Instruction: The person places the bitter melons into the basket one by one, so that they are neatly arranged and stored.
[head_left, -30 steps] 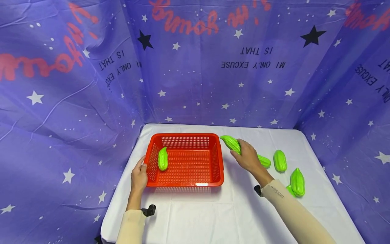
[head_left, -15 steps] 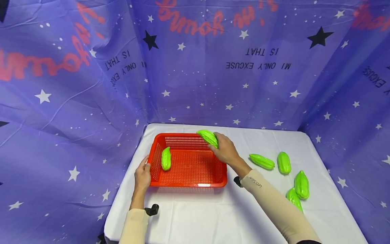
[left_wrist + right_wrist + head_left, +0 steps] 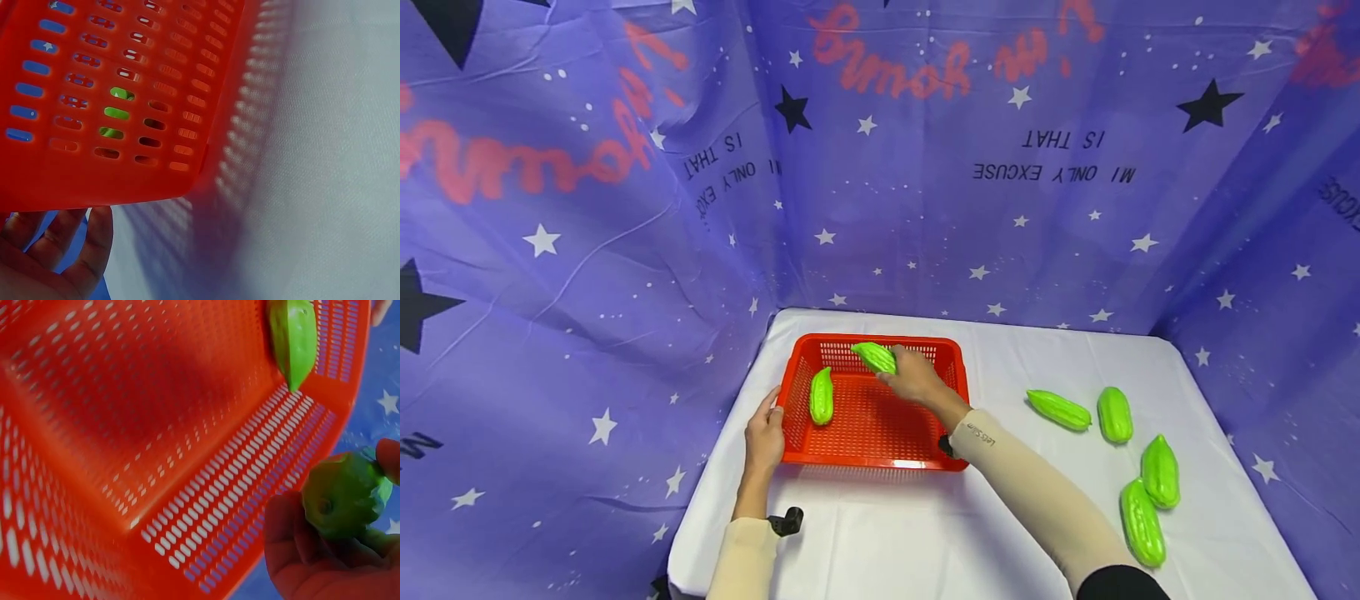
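Four gourds (image 3: 1161, 472) lie at three-to-four o'clock of the red basket (image 3: 872, 461), a fifth gourd (image 3: 822, 397) inside at nine. The right hand (image 3: 917, 377), curled round the held gourd (image 3: 874, 357), has come farther over; the left hand (image 3: 764, 438) grips the rim.

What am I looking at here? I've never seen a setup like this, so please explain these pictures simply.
There is no robot: a person works with two bare hands. The head picture comes from a camera worn on the head, looking forward and down. The other two come from cameras on the wrists: the left one sees the outside of the red basket, the right one looks into it.

The left hand holds the basket's left rim. The right hand holds a green vegetable over the basket, where another vegetable already lies. The basket stands on a white-covered table, with four more vegetables to its right. A purple starry curtain hangs behind.
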Demonstrator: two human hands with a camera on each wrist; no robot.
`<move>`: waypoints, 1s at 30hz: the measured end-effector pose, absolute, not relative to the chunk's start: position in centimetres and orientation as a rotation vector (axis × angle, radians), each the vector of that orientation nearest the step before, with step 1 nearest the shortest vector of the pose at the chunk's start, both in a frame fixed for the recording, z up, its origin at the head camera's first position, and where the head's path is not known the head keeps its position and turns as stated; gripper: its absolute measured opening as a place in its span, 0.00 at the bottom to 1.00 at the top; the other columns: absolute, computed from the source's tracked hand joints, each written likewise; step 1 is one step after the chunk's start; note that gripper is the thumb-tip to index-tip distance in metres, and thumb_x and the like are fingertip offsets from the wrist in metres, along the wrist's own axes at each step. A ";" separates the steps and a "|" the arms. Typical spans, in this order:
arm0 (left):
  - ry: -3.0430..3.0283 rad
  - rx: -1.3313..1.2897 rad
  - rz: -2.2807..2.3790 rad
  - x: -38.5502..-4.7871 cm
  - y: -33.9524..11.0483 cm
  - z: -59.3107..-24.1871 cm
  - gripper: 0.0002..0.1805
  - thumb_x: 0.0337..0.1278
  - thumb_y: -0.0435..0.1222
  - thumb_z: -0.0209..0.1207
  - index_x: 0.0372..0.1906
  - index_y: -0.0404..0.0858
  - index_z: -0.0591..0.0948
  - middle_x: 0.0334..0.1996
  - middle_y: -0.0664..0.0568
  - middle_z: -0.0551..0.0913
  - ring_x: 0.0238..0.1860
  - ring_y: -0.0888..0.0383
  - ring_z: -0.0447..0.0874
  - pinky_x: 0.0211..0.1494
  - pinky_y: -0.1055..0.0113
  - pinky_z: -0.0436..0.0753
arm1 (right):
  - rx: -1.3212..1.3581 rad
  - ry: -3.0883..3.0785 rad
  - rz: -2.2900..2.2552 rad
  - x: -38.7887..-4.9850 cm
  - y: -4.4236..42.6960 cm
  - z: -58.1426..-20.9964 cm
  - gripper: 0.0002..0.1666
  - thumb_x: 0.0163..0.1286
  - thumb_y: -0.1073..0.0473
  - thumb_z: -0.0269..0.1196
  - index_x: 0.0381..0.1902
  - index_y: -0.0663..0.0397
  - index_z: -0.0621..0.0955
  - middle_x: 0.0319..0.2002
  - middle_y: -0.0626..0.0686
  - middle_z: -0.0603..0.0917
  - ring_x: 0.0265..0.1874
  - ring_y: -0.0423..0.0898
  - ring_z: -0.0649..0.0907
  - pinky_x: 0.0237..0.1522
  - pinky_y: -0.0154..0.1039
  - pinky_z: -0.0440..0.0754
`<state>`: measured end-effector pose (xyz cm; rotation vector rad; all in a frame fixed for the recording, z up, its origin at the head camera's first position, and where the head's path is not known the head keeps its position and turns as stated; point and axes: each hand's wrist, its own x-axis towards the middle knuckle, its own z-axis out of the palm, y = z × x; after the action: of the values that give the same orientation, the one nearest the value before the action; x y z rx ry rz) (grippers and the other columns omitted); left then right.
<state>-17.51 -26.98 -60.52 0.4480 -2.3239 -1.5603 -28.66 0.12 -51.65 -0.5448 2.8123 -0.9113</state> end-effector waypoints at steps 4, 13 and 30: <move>-2.305 0.439 -1.558 -17.7 -27.0 -60.5 0.24 0.77 0.34 0.46 0.72 0.44 0.74 0.32 0.37 0.79 0.25 0.60 0.69 0.36 0.63 0.70 | -0.522 2.749 -0.907 -29.1 -1.5 -52.6 0.31 0.68 0.52 0.68 0.62 0.65 0.76 0.45 0.59 0.84 0.39 0.50 0.82 0.42 0.44 0.82; -2.311 0.424 -1.574 -18.0 -27.0 -60.5 0.24 0.77 0.35 0.46 0.73 0.44 0.73 0.32 0.33 0.77 0.23 0.61 0.67 0.35 0.63 0.69 | -0.342 2.518 -1.003 -29.8 -4.1 -53.7 0.19 0.66 0.53 0.68 0.42 0.64 0.80 0.32 0.56 0.80 0.27 0.48 0.77 0.27 0.38 0.75; -2.304 0.443 -1.599 -17.4 -26.9 -60.5 0.25 0.77 0.34 0.46 0.73 0.44 0.72 0.33 0.34 0.77 0.24 0.59 0.67 0.35 0.63 0.69 | -0.154 2.345 -0.889 -29.6 -7.4 -56.2 0.19 0.73 0.47 0.61 0.27 0.52 0.75 0.27 0.51 0.74 0.26 0.46 0.75 0.30 0.39 0.74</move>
<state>-17.43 -26.88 -60.55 0.4425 -2.3037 -1.5988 -29.64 -7.39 -56.18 -0.1540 2.3445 -0.8892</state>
